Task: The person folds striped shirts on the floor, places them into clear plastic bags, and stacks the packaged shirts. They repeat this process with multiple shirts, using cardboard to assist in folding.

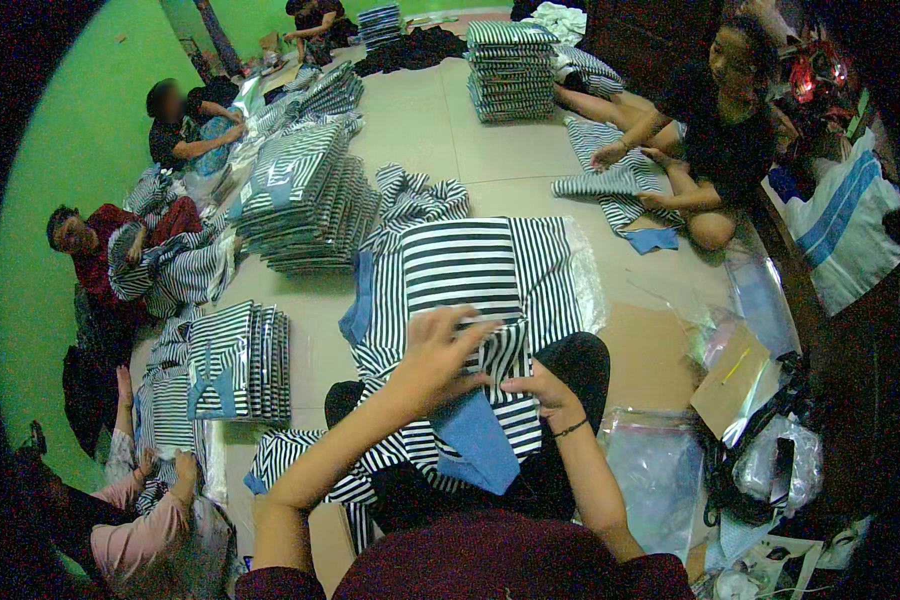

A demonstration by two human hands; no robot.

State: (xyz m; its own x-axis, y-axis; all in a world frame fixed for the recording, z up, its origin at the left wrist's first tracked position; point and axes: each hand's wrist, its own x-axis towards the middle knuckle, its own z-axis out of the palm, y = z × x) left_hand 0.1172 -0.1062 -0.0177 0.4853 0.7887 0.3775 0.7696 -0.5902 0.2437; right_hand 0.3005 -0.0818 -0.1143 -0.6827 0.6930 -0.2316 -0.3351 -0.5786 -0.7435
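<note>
A black-and-white striped garment (460,270) lies in front of me, its middle folded into a neat rectangle, with blue cloth trim (478,440) hanging toward my lap. Over the near end of the fold is my left hand (435,350), its fingers spread above a bunched bit of striped cloth. My right hand (552,392) is at the right edge of that same bunch. Its thumb presses on the cloth, and the other fingers are partly hidden. More striped fabric drapes across my dark-clothed legs.
Stacks of packed striped garments stand at the left (240,365), farther left (305,200) and at the back (510,75). A person (720,120) sits at the right with striped cloth; others sit along the green wall. Clear plastic bags (655,470) and cardboard (735,380) lie to my right.
</note>
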